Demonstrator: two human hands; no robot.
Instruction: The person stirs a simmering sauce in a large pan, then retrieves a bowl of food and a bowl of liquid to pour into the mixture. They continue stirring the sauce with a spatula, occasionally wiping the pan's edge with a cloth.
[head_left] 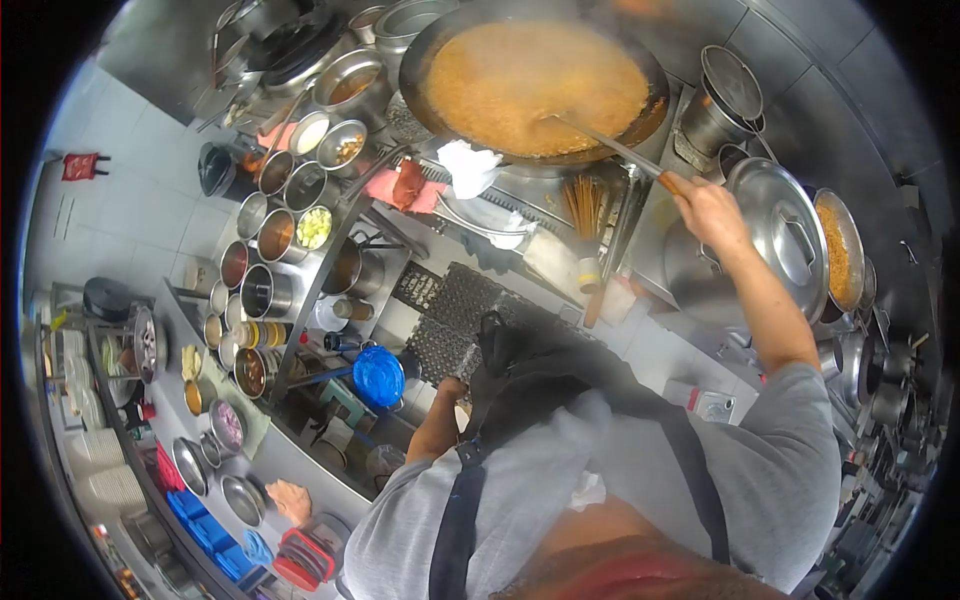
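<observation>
My right hand (pixel 708 212) is closed round the wooden handle of a long metal ladle (pixel 610 143). The ladle's far end dips into orange-brown, steaming food (pixel 530 80) in a very large wok (pixel 655 115). Low beside my body, near the dark apron (pixel 540 370), is my left hand (pixel 452 390); its fingers are too small and partly hidden to make out. White cloths (pixel 468 168) lie at the wok's front edge, with a bundle of thin sticks (pixel 582 205) to their right.
Many metal pots, one holding chopped green food (pixel 314 228), stand on the left counter. A large lidded pot (pixel 780 235) and a bowl of orange-brown food (pixel 838 250) are on the right. A blue-covered bucket (pixel 379 376) stands near my left arm. Stacked plates (pixel 105 480) sit far left.
</observation>
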